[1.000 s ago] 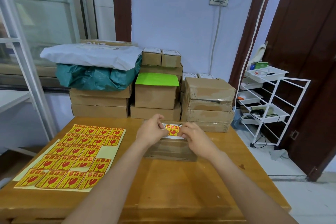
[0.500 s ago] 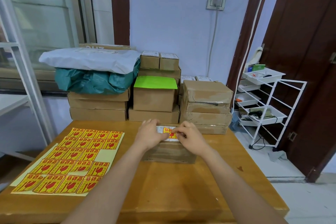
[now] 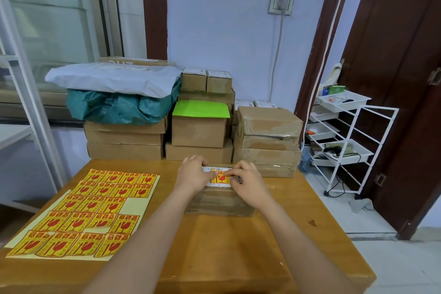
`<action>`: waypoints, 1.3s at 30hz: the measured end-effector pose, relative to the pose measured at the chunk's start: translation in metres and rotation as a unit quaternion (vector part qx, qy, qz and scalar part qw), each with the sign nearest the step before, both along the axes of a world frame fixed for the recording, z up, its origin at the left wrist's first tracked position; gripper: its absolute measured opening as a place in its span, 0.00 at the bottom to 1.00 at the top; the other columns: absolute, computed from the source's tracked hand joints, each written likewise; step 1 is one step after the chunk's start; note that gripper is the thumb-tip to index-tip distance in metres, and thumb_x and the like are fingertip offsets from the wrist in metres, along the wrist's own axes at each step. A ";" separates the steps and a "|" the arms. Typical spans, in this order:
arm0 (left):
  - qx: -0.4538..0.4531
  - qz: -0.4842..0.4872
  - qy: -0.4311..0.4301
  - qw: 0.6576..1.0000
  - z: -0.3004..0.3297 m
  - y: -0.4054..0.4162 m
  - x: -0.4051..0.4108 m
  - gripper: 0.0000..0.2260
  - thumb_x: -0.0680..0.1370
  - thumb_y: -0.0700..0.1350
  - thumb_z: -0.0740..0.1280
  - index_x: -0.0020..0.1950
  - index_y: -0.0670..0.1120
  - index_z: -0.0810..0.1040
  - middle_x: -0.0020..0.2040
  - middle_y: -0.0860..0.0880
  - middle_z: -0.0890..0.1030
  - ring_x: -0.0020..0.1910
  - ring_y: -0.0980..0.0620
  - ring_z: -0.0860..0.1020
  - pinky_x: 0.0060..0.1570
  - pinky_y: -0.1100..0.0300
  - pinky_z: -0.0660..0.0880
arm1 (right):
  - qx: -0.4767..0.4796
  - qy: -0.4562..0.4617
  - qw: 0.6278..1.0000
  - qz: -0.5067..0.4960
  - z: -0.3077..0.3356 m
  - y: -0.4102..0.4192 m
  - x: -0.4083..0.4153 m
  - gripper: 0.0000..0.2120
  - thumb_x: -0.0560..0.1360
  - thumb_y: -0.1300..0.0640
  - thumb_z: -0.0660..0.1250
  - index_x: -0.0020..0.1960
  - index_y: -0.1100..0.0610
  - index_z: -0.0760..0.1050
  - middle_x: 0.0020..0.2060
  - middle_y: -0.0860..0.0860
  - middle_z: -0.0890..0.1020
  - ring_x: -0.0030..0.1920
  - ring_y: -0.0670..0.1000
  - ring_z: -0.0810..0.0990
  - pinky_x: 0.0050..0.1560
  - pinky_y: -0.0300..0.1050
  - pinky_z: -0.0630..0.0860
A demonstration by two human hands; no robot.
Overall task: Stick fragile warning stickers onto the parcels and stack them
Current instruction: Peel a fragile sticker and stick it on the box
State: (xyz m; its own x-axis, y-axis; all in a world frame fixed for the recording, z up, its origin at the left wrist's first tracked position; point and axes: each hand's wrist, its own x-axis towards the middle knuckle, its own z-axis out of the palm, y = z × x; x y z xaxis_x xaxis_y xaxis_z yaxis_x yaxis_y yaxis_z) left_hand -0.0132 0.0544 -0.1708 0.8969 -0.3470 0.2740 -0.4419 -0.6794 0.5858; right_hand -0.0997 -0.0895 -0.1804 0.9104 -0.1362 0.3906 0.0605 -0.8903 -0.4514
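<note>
A small cardboard parcel [image 3: 218, 201] lies in the middle of the wooden table [image 3: 238, 246]. On its top, over a white label, sits a yellow-and-red fragile sticker [image 3: 220, 178]. My left hand [image 3: 194, 174] and my right hand [image 3: 248, 182] rest on the parcel's top from either side, fingertips pressing on the sticker's edges. A sheet of several more fragile stickers [image 3: 88, 212] lies flat on the table to the left, one of them curling up.
Stacks of cardboard parcels [image 3: 268, 141] line the table's far edge, one topped with green paper [image 3: 201, 108]. A white mailer bag [image 3: 114, 76] and a green bag [image 3: 119, 107] lie on the left stack. A white wire rack [image 3: 346, 143] stands right, beside a dark door.
The sticker has come down from between my fingers onto the parcel's top, and both hands have lowered and flattened on it.
</note>
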 end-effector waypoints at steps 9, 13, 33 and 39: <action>-0.033 0.000 0.029 0.999 0.003 0.001 0.001 0.12 0.78 0.43 0.66 0.61 0.44 0.75 0.62 0.47 0.75 0.64 0.50 0.68 0.63 0.55 0.68 | 0.033 -0.038 0.998 -0.031 -0.006 0.000 0.000 0.11 0.78 0.61 0.62 0.56 0.58 0.81 0.49 0.49 0.77 0.51 0.44 0.67 0.50 0.36 0.65; -0.044 -0.004 0.044 0.998 0.006 0.003 0.000 0.12 0.78 0.41 0.65 0.62 0.43 0.75 0.63 0.47 0.75 0.65 0.49 0.67 0.64 0.56 0.66 | 0.098 -0.114 0.984 -0.100 -0.021 0.001 -0.005 0.10 0.76 0.62 0.62 0.51 0.59 0.82 0.49 0.48 0.78 0.52 0.45 0.69 0.51 0.37 0.67; -0.107 0.122 -0.220 0.962 -0.009 0.046 0.003 0.11 0.76 0.47 0.65 0.54 0.41 0.74 0.50 0.47 0.75 0.51 0.47 0.71 0.49 0.55 0.67 | 0.265 -0.190 0.936 -0.134 -0.052 0.028 0.042 0.24 0.75 0.39 0.55 0.58 0.57 0.72 0.56 0.46 0.71 0.56 0.42 0.70 0.50 0.25 0.64; -0.178 0.169 -0.115 0.962 -0.046 0.042 0.002 0.06 0.77 0.44 0.64 0.50 0.42 0.75 0.57 0.45 0.74 0.59 0.46 0.68 0.54 0.58 0.65 | 0.321 -0.191 0.920 -0.122 -0.056 0.031 0.044 0.21 0.78 0.48 0.51 0.63 0.56 0.73 0.57 0.47 0.75 0.58 0.42 0.71 0.54 0.23 0.64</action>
State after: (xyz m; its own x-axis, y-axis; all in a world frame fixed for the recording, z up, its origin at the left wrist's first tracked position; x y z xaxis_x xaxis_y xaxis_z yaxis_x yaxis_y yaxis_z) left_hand -0.0114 0.0960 -0.2169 0.8436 0.1074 0.5261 -0.3759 -0.5816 0.7215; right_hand -0.0554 -0.0586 -0.2366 0.6354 -0.6324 0.4431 0.1577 -0.4555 -0.8762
